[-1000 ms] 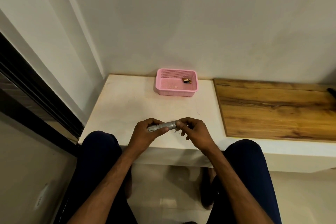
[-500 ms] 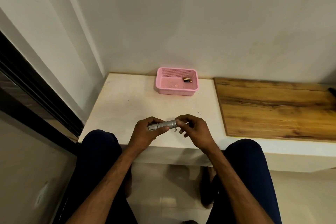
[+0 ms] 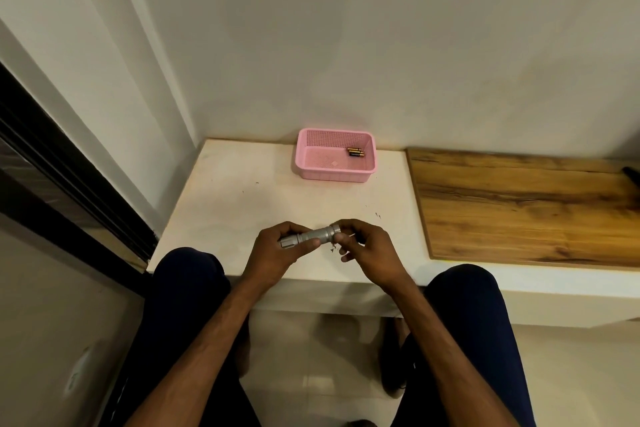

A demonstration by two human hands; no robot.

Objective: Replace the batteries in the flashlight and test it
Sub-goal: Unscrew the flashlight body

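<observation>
While the left hand (image 3: 277, 251) wraps round the head end of the silver flashlight (image 3: 309, 236), the right hand (image 3: 363, 246) pinches the opposite end, where a cap seems to sit. The body lies nearly level between the two hands, tilted slightly up toward the right, just above the near edge of the pale worktop (image 3: 242, 198). That split hold looks purposeful: one hand steadies the barrel so the other can twist against it, which is the likely way to open or shut the battery compartment. Whether the cap is coming off or going on cannot be told from this view.

The left grip is closed on the barrel, thumb underneath and fingers curled over the top, leaving the knurled middle exposed. The right grip is closed on the end of the flashlight with thumb and first fingers; the remaining fingers hang loose below it.

Well apart from the hands, at the back of the worktop against the wall, a pink basket (image 3: 313, 170) holds a few batteries (image 3: 355, 152) in its far right corner, kept together and out of the way. A wooden board (image 3: 519, 204) lies to the right, taking no part. The person's knees flank the worktop edge.
</observation>
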